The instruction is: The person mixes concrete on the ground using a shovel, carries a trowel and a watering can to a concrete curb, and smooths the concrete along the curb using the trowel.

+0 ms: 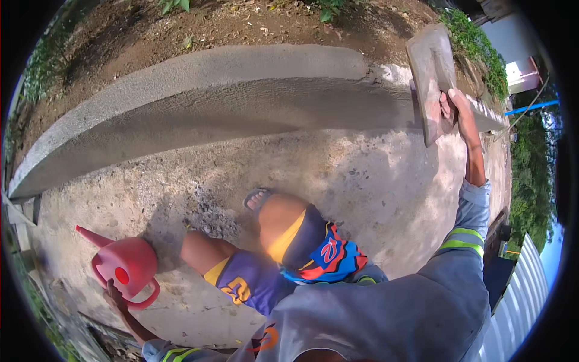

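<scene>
My right hand [463, 114] is closed on a worn, cement-stained plastering float [435, 72], at the far right end of the wet grey mortar. The float's long flat board stands tilted beside the low curved wall [241, 90], whose top and inner face are coated with mortar. Down at the left, my left hand [114, 295] grips a red watering can [136, 259] near the lower end of its looped handle. The can's spout points away to the upper left. Part of that hand's grip is hidden against the can.
Rough concrete floor [362, 181] spreads between my legs and the wall, with grey mortar crumbs [208, 211] by my sandalled foot. Brown soil [241, 27] and plants lie behind the wall. Corrugated sheeting [522, 295] stands at the lower right.
</scene>
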Demonstrator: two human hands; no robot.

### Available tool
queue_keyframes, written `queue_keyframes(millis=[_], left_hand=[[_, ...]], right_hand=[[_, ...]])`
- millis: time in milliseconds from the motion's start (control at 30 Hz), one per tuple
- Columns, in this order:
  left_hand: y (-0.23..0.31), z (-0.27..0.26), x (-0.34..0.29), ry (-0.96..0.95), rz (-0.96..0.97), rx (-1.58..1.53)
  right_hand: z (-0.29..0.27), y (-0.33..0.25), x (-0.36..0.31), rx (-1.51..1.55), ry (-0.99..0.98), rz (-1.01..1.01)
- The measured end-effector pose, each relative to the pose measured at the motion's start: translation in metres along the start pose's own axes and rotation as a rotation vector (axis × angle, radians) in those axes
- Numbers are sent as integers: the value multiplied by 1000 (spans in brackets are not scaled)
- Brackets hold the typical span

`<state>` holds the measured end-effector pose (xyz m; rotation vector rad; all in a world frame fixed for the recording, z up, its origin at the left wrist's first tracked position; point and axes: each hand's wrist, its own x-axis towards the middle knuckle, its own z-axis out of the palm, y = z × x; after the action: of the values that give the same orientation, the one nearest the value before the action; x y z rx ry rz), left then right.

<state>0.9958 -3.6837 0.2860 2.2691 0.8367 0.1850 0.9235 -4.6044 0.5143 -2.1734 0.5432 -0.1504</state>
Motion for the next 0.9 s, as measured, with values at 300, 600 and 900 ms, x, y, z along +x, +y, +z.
queue_keyframes(millis=[300, 600, 900], left_hand=[[-19, -18, -39, -101, -53, 52], [-89, -42, -3, 31, 11, 239], [-91, -53, -9, 76, -100, 497]], right_hand=[[194, 49, -3, -459, 220, -565], [333, -5, 66, -475, 339, -880], [362, 126, 77, -563, 113, -712]])
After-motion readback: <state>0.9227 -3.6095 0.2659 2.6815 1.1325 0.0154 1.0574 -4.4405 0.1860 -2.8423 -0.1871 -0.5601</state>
